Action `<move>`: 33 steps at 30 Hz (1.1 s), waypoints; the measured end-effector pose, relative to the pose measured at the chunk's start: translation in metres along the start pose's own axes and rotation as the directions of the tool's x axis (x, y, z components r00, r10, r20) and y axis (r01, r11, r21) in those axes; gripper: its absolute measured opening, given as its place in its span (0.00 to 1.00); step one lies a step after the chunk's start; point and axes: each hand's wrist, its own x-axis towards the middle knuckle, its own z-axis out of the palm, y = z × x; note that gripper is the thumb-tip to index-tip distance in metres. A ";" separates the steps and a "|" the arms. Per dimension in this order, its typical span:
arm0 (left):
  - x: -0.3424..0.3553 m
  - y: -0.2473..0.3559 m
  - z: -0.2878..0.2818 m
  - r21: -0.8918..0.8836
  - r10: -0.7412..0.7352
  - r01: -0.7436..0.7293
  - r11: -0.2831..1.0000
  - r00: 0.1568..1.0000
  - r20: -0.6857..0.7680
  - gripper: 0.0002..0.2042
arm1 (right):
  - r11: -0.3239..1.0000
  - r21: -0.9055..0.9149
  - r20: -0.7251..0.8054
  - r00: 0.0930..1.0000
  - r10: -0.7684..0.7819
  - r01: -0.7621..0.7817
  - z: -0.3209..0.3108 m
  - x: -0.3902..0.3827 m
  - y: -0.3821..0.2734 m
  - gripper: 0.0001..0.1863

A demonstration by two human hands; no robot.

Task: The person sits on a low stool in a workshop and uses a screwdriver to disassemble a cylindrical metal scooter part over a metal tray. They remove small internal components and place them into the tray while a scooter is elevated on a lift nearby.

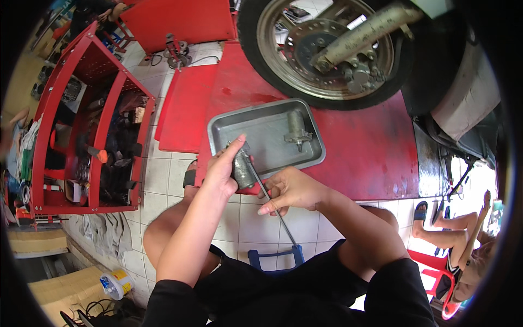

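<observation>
Fingers of the left hand [219, 170] clamped a metal cylinder [243, 173] at the near side of the tray [267, 139], those of the right hand [294, 189] a slim rod [256, 175], which, pushed off-axis, might have slipped and scored the cylinder.

Bright glare at right, warped edges.

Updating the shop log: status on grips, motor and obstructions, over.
Left grip on starter motor. Right grip on long metal rod, upper end at that motor. Second motor in tray, clear of both grips.
</observation>
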 end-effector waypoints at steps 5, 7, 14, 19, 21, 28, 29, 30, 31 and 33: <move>-0.001 0.005 0.000 -0.059 0.073 -0.074 0.995 0.997 -0.020 0.20 | 0.994 -0.038 -0.077 0.991 -0.108 0.105 -0.004 0.007 0.006 0.21; -0.003 0.006 0.000 -0.059 0.079 -0.081 0.995 0.996 -0.038 0.19 | 0.997 -0.001 -0.066 0.995 -0.076 0.076 0.003 0.004 -0.006 0.19; 0.003 0.004 -0.010 -0.032 0.194 -0.198 0.980 0.976 -0.099 0.22 | 0.985 -0.132 -0.063 0.991 -0.120 0.111 -0.001 0.010 0.000 0.17; 0.009 0.014 -0.024 0.001 0.295 -0.299 0.954 0.939 -0.174 0.26 | 0.984 -0.152 -0.084 0.991 -0.108 0.095 -0.004 0.028 0.017 0.17; 0.006 0.019 -0.026 0.043 0.321 -0.319 0.947 0.922 -0.216 0.25 | 0.972 -0.230 -0.128 0.989 -0.071 0.040 -0.001 0.028 0.011 0.17; -0.002 0.002 -0.015 0.200 0.428 -0.394 0.897 0.889 -0.166 0.24 | 0.898 -0.366 -0.402 0.829 -0.389 0.244 0.006 0.047 0.027 0.17; -0.003 -0.002 -0.010 0.204 0.437 -0.406 0.891 0.889 -0.137 0.24 | 0.895 -0.354 -0.460 0.783 -0.419 0.271 0.006 0.049 0.030 0.17; -0.007 -0.005 -0.007 0.203 0.425 -0.397 0.895 0.897 -0.118 0.24 | 0.894 -0.338 -0.510 0.741 -0.437 0.295 0.013 0.048 0.022 0.17; -0.011 -0.009 -0.003 0.194 0.415 -0.390 0.900 0.903 -0.112 0.24 | 0.891 -0.325 -0.561 0.694 -0.452 0.318 0.018 0.045 0.013 0.17; -0.017 -0.014 0.006 0.171 0.399 -0.381 0.908 0.913 -0.087 0.24 | 0.914 -0.293 -0.587 0.701 -0.405 0.282 0.019 0.040 0.002 0.14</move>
